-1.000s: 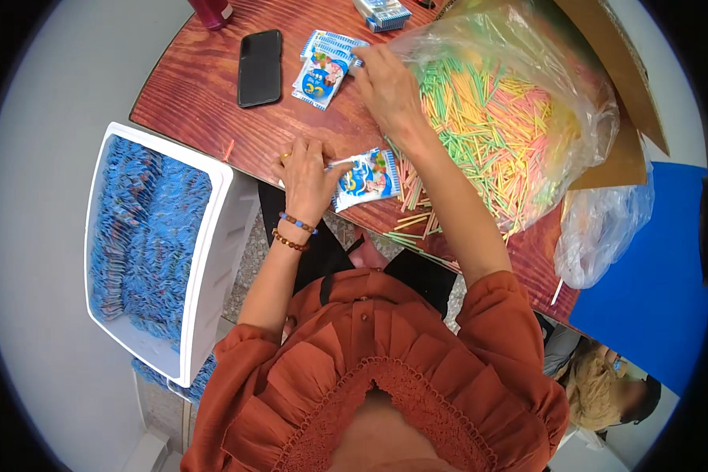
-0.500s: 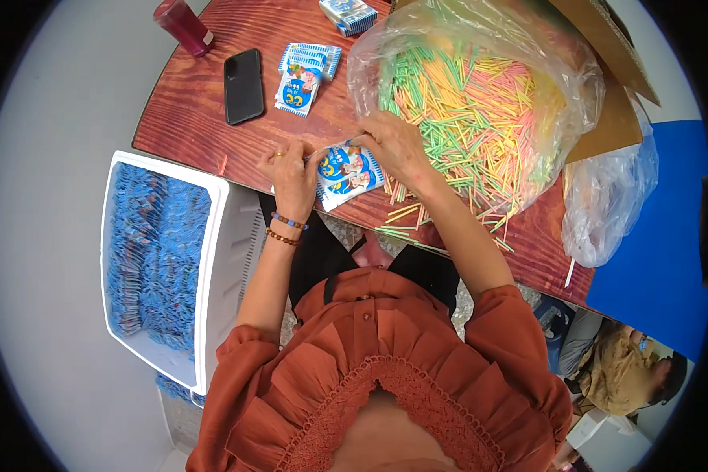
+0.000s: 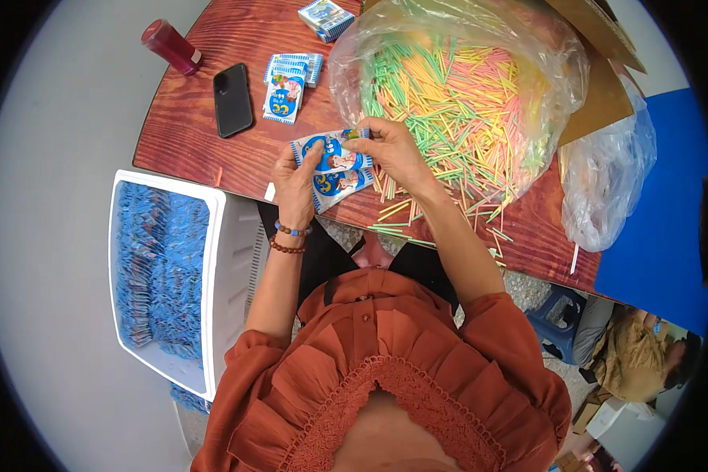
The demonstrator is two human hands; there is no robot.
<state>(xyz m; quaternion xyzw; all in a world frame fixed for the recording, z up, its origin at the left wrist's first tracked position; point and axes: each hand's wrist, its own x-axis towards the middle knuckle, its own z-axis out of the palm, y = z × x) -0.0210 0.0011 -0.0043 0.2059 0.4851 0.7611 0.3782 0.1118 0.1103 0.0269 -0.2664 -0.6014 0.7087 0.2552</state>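
- The flat, rectangular blue-and-white printed film packet (image 3: 340, 161) is held level above the near edge of the reddish wood-grained desk (image 3: 177, 141), between both hands.
- Left hand (image 3: 295, 177): its grip is closed on the packet's left part, thumb across the printed face.
- Right hand (image 3: 393, 153): its grip pinches the upper right corner, thumb on top.
- A second blue-and-white film packet (image 3: 340, 187) shows just below, partly covered by the first; whether it is held too or rests on the desk, I cannot tell from this angle.
- By its look, the packet should be light, with a thin, soft skin that creases easily and may slip under dry fingers.
- The crimped, striped end seams look like the firmest places to hold; squeezing the middle could crush whatever lies inside.
- The thin green, yellow and pink sticks (image 3: 448, 110) in the clear, crinkled plastic bag (image 3: 554, 86) beside the right hand look stiff but brittle, better gathered loosely along their length than bent.
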